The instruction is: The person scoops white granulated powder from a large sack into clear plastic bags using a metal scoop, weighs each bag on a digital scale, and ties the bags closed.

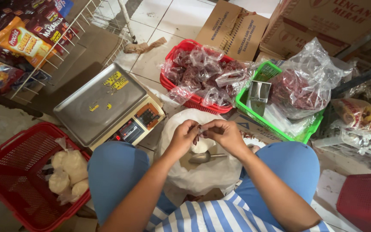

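My left hand (184,136) and my right hand (225,135) meet over a large white sack (202,172) between my knees. Together they pinch the top of a small clear plastic bag (199,132) with dark red contents. A metal scoop (205,157) lies in the sack just below my hands. In front of me on the floor stands a digital scale (104,103) with a bare steel pan.
A red basket (193,77) of filled clear bags and a green basket (275,116) with a metal box and a big bag of red goods stand ahead. A red basket (18,172) with white-filled bags sits left. Cardboard boxes (232,30) and a snack rack (26,38) surround.
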